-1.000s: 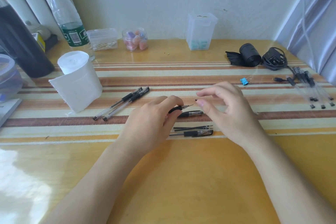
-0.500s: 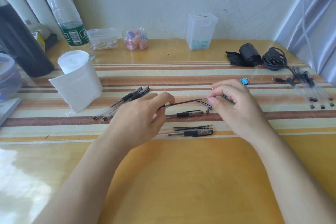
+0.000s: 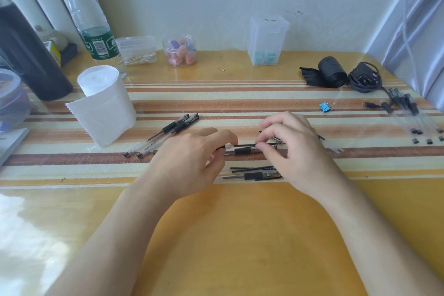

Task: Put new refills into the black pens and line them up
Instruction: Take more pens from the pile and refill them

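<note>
On the striped table, your left hand and right hand now sit closer together and lower than half a second ago. Each pinches one end of the black refill between thumb and fingertips, and less of it shows between them. Directly under the grip, almost touching the refill, a black pen lies where it lay before. Two finished pens rest side by side left of the grip. The spare pen and loose refills lie just nearer you than the grip.
</note>
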